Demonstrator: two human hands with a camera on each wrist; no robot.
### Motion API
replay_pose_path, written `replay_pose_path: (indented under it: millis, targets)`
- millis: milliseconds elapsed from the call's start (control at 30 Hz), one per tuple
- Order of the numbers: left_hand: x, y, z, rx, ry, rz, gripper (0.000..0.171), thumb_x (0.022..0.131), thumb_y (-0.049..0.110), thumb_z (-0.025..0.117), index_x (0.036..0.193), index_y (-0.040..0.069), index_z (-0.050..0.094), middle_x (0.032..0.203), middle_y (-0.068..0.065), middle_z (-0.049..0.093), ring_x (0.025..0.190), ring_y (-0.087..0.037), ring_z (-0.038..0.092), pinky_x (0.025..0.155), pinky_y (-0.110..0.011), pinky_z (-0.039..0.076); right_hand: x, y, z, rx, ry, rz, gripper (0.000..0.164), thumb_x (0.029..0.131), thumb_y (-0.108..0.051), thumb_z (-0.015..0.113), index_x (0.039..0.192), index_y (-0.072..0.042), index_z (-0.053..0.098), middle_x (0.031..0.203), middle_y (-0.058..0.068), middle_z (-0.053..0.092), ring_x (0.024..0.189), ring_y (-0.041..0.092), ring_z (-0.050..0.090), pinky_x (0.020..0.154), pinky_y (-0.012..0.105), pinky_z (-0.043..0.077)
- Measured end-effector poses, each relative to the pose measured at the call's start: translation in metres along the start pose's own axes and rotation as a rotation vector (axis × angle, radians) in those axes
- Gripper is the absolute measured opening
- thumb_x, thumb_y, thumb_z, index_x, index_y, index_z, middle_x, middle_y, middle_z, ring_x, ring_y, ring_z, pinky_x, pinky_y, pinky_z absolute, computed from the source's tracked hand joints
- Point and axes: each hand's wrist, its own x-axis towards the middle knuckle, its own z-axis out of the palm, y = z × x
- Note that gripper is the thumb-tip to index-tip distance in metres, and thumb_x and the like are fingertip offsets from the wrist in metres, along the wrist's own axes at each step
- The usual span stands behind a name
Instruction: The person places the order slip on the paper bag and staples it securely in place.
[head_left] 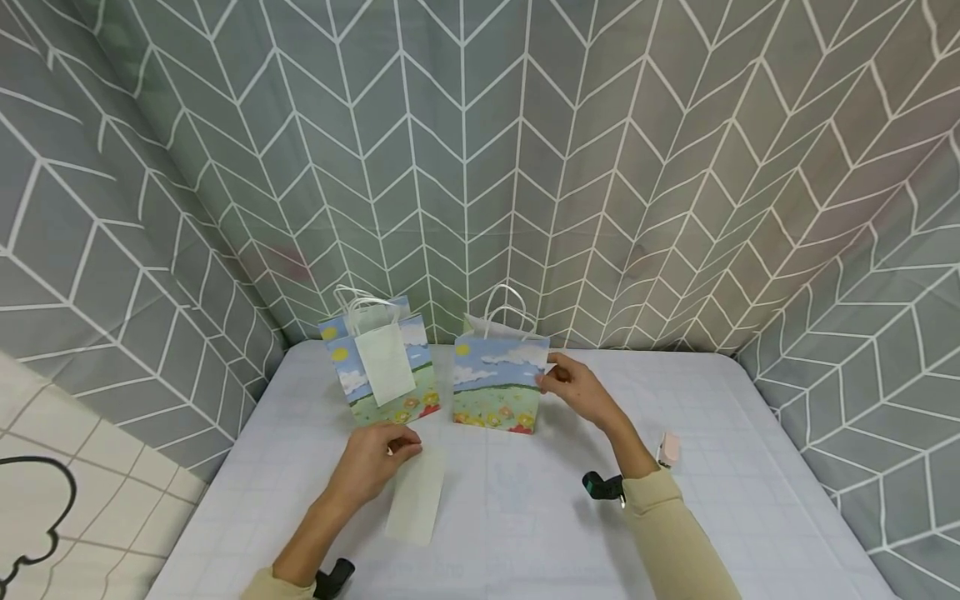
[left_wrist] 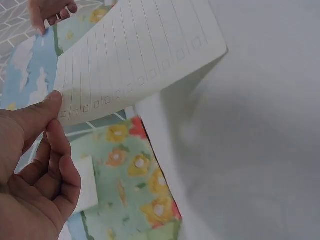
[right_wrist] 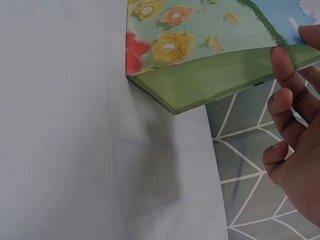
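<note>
My left hand [head_left: 367,471] pinches the top corner of a lined paper sheet [head_left: 417,500] between thumb and forefinger. A column of small checkboxes runs along one edge of that sheet [left_wrist: 145,47] in the left wrist view. My right hand [head_left: 588,393] grips the right side of a paper gift bag [head_left: 495,375], thumb at the front and fingers along the side. This bag stands upright, printed with sky, clouds and flowers, its green side panel [right_wrist: 200,80] visible in the right wrist view. Its white handles [head_left: 506,300] stick up.
Left of the held bag stand matching gift bags, one front bag [head_left: 423,377] and another bag [head_left: 329,332] behind it. A pale sheet [head_left: 386,367] hangs over the front one. A small pink object [head_left: 670,450] lies near my right forearm on the white-covered table [head_left: 735,500].
</note>
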Motion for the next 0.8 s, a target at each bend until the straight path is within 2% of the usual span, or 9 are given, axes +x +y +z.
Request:
replay_pose_path:
  millis: [233,433,567,633,800]
  targets:
    - [0.004,0.011,0.006,-0.011,0.036,0.112,0.013,0.081,0.018,0.085,0.083,0.028,0.076,0.077,0.021,0.065,0.07,-0.001,0.054,0.061,-0.021,0.047,-0.006,0.0,0.001,0.028,-0.033,-0.002,0.065,0.1,-0.037,0.063,0.149,-0.002,0.039,0.096,0.006,0.068,0.103,0.034,0.064,0.096,0.047,0.047]
    - [0.006,0.02,0.008,-0.07,0.063,0.191,0.013,0.082,0.021,0.084,0.084,0.03,0.075,0.078,0.022,0.065,0.069,0.001,0.053,0.057,-0.021,0.045,-0.011,-0.002,0.003,0.043,-0.043,-0.003,0.064,0.099,-0.037,0.064,0.148,-0.003,0.041,0.095,0.006,0.068,0.104,0.04,0.063,0.092,0.045,0.047]
    - [0.009,0.028,0.009,-0.066,0.102,0.293,0.012,0.083,0.026,0.083,0.087,0.034,0.075,0.081,0.025,0.065,0.069,-0.001,0.055,0.057,-0.022,0.045,-0.014,-0.004,0.005,0.04,-0.046,-0.006,0.059,0.099,-0.034,0.065,0.144,-0.002,0.045,0.094,0.006,0.068,0.101,0.04,0.063,0.09,0.043,0.048]
    - [0.011,0.031,0.009,-0.043,0.141,0.359,0.011,0.083,0.029,0.083,0.087,0.034,0.074,0.081,0.026,0.065,0.072,-0.002,0.058,0.07,-0.028,0.053,-0.015,-0.005,0.006,0.035,-0.05,-0.011,0.057,0.099,-0.034,0.065,0.142,-0.002,0.046,0.093,0.006,0.068,0.099,0.039,0.064,0.089,0.042,0.048]
    - [0.018,0.039,0.01,-0.038,0.23,0.485,0.011,0.081,0.03,0.085,0.086,0.032,0.075,0.083,0.021,0.065,0.083,-0.005,0.057,0.083,-0.034,0.05,-0.02,-0.008,0.008,0.02,-0.075,-0.021,0.058,0.098,-0.035,0.065,0.142,-0.001,0.046,0.093,0.003,0.068,0.098,0.033,0.065,0.088,0.041,0.048]
